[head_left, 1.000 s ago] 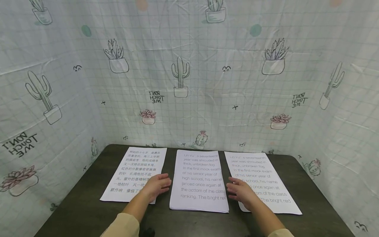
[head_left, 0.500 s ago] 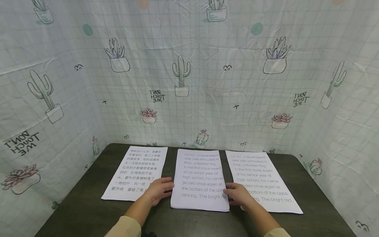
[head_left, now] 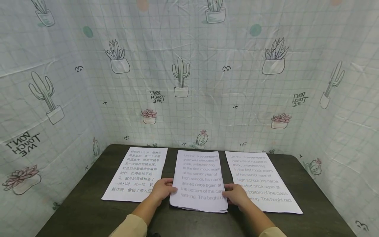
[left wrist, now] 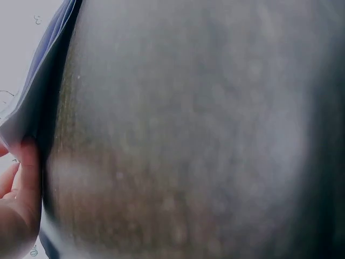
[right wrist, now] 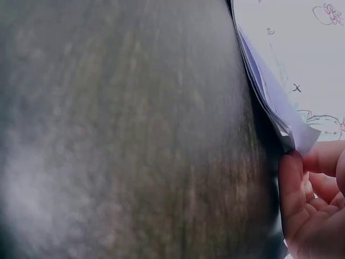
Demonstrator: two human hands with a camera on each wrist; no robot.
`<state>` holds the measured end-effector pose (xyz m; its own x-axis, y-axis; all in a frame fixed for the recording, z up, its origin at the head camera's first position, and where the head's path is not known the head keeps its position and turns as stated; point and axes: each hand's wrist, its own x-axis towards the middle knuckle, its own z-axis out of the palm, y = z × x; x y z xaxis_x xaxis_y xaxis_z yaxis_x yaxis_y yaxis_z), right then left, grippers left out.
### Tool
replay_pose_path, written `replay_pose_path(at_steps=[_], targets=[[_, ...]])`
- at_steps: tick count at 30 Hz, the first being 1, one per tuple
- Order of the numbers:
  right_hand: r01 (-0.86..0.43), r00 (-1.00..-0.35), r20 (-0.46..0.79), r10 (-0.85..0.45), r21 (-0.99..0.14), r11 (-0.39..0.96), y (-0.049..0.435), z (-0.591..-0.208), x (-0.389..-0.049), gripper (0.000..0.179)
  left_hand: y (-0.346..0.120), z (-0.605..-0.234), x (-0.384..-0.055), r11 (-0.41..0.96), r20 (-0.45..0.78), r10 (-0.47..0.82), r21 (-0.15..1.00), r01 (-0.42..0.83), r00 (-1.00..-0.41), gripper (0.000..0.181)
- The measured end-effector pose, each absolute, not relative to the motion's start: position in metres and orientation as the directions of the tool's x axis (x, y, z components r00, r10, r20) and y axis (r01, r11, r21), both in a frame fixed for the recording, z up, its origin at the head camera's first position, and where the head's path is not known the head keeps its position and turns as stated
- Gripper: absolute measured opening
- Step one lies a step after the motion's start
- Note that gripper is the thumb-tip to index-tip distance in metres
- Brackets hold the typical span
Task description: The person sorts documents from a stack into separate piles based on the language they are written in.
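A stack of white paper [head_left: 198, 181] with large English print lies in the middle of the dark table. At its left edge, my left hand [head_left: 161, 191] pinches the sheets, thumb on top and fingers beneath. On the right edge my right hand [head_left: 236, 195] does likewise. The stack's near edge looks slightly fanned and lifted. In the left wrist view, the left hand [left wrist: 21, 199] meets the bent edge of the paper [left wrist: 32, 91]. Layered sheets [right wrist: 275, 102] sit between thumb and finger of the right hand [right wrist: 318, 199] in the right wrist view.
Left of the stack lies a white page with Chinese print [head_left: 136, 174]. Another English-printed page [head_left: 260, 181] lies to the right, partly behind my right hand. A cactus-patterned cloth [head_left: 207, 108] hangs behind and beside the dark table [head_left: 189, 227].
Both hands have moved in to the middle stack and taken hold of its side edges. The stack has shifted slightly and its near edge has fanned. The other pages have stayed put.
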<state>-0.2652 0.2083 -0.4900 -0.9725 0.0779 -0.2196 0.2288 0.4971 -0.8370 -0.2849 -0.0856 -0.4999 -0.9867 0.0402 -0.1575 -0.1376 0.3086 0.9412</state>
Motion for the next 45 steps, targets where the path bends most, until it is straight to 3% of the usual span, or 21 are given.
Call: replay_pose_path(at_steps=[10,26,37,45], targets=[[0.204,-0.978,-0.163,0.129,-0.873,0.444,0.212,-0.493,-0.264,0.035,-0.086,-0.502,-0.284,0.295,-0.158,0.022,0.945,-0.144,-0.987,0.052],[0.161,-0.986,-0.153,0.062,-0.973,0.164,0.212,-0.483,-0.264,0.041,-0.086,-0.492,-0.288,0.278,-0.119,-0.005,0.954,-0.115,-0.993,0.042],[0.192,-0.98,-0.18,0.082,-0.965,0.18,0.24,-0.47,-0.264,0.044,-0.064,-0.477,-0.291,0.031,-0.16,0.099,0.987,-0.158,-0.982,0.06],[0.202,-0.979,-0.196,0.05,-0.966,0.16,0.269,-0.461,-0.261,0.052,-0.04,-0.469,-0.294,-0.024,-0.17,0.164,0.984,-0.176,-0.972,0.059]])
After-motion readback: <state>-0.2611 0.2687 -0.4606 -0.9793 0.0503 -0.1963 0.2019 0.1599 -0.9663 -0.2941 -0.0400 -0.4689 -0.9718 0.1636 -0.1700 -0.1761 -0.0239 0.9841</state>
